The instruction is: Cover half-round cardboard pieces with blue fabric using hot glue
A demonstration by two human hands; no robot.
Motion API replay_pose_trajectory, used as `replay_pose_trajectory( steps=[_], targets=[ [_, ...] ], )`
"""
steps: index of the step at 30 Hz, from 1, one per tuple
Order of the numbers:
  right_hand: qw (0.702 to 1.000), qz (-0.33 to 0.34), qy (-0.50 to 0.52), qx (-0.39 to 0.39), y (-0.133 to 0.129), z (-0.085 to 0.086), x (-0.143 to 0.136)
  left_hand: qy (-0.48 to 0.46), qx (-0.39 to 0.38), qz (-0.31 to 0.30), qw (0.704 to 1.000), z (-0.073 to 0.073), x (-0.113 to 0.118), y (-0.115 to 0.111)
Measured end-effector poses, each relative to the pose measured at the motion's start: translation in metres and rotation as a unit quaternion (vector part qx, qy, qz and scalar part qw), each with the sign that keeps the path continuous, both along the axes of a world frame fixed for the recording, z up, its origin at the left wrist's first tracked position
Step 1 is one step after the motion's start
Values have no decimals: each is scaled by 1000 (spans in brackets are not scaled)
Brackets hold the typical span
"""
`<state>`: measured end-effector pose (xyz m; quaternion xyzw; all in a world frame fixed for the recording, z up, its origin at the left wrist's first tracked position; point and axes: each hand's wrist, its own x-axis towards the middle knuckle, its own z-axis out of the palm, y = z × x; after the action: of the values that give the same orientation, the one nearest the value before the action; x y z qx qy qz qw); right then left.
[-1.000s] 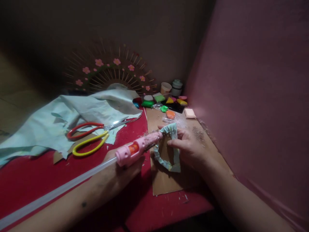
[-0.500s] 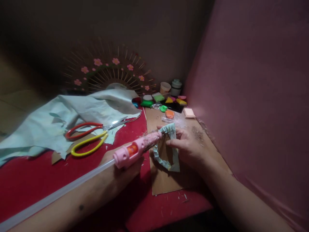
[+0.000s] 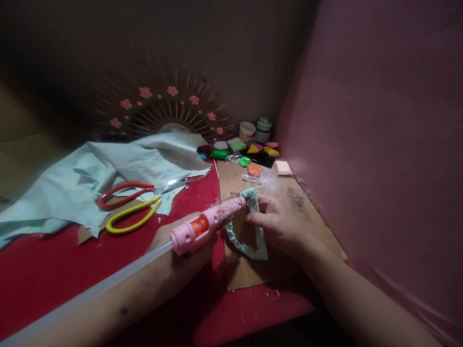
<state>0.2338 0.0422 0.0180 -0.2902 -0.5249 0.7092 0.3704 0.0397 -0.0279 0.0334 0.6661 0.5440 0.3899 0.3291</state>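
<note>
My left hand [image 3: 184, 253] is wrapped round a pink glue gun [image 3: 213, 222], its grip hidden behind the body. A long translucent glue stick [image 3: 108, 279] sticks out of its rear, over my left forearm. The gun's nozzle is at the upper edge of a half-round cardboard piece [image 3: 246, 231] with pale blue cloth folded over its rim. Whether the nozzle touches the cloth I cannot tell. My right hand [image 3: 278, 219] pinches this piece by its straight right side, thumb in front and fingers partly hidden. A brown cardboard sheet [image 3: 249, 277] lies beneath.
Scissors [image 3: 144, 202] with red and yellow handles lie on pale blue cloth [image 3: 119, 164] at left, on the red table [image 3: 43, 279]. Clay packets [image 3: 237, 144], a cup [image 3: 247, 131] and a jar [image 3: 264, 129] stand behind. A flowered stick fan [image 3: 171, 91] leans at the back; a pink wall [image 3: 379, 144] rises right.
The cloth-edged piece has tilted and shifted slightly left in my right hand. The glue gun's nozzle has moved a little to the right along the piece's upper edge.
</note>
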Motion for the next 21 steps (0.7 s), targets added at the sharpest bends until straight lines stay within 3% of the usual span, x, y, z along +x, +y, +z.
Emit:
replay_pose_trajectory(
  steps=[3,14,21],
  targets=[
    [1000,1,-10,15,0,-1,0,-24,-1,10,1000,1,3,0],
    [1000,-15,-11,10,-1,1,-1,-39,35,-48,998,3,6,0],
    [1000,-7,0,-11,-1,3,-1,-36,15,-58,998,4,5,-1]
  ],
)
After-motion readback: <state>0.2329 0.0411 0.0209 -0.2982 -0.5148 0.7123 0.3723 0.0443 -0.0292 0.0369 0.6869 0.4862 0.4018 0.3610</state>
